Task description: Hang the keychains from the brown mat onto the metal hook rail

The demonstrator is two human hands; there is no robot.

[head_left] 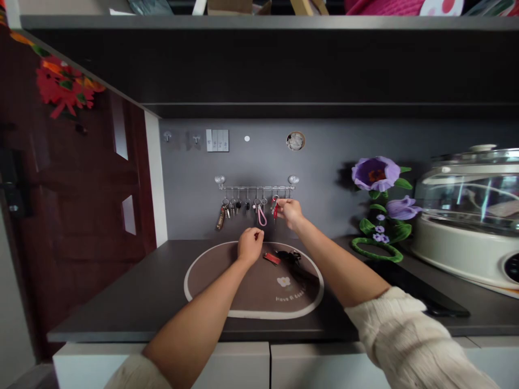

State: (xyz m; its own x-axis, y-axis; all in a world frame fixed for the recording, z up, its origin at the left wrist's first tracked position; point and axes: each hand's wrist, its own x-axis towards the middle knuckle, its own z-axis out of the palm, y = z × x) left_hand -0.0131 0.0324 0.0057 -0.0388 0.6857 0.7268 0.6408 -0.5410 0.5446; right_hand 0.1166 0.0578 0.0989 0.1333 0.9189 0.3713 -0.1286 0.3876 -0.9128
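Observation:
A metal key rack (pixel 256 188) on the grey wall carries several key bunches, among them one with a brown tag (pixel 220 217) and one with a pink loop (pixel 261 216). My right hand (pixel 290 212) is raised to the rack's right end, fingers pinched on a red key fob (pixel 275 208) that hangs from a hook. My left hand (pixel 250 244) hovers lower, over the back of an oval brown mat (pixel 211 281), fingers curled; what is in it, if anything, I cannot make out. On the mat lie a red fob (pixel 271 259) and a black key bunch (pixel 290 256).
The mat lies on a dark counter (pixel 133 302) above white cabinet fronts. A purple knitted flower with green stem (pixel 377 216) stands at right, beside a cream cooker with glass lid (pixel 470 216). A dark flat item (pixel 425 294) lies near my right forearm. A red-brown door (pixel 73 205) is at left.

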